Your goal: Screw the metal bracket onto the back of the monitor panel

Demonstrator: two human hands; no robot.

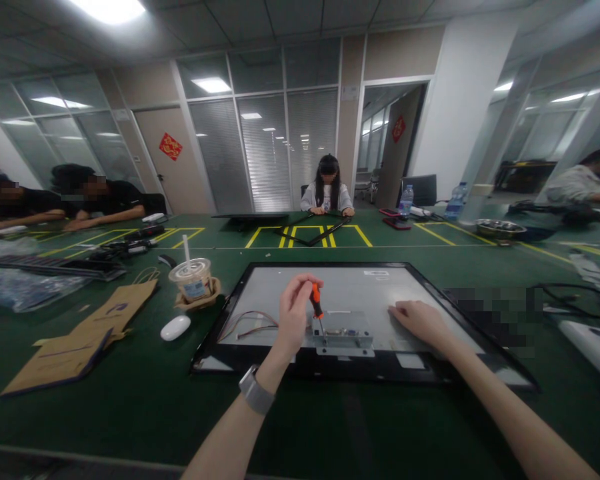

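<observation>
My left hand (296,310) is closed around a screwdriver (317,301) with an orange and black handle. The shaft points down at a metal bracket (347,343) that carries a small circuit board and connectors. This bracket sits near the close edge of a flat display panel (280,283), which lies back side up in a black frame. Thin wires (253,325) run over the panel left of the bracket. My right hand (423,320) rests on the panel's right part, fingers curled together; anything inside them is hidden.
On the left stand a lidded drink cup (194,280) in a cardboard holder, a white oval case (175,328) and a brown paper bag (87,337). A person (327,190) across the green table (145,413) holds a black frame (307,233). Cables (575,297) lie at right.
</observation>
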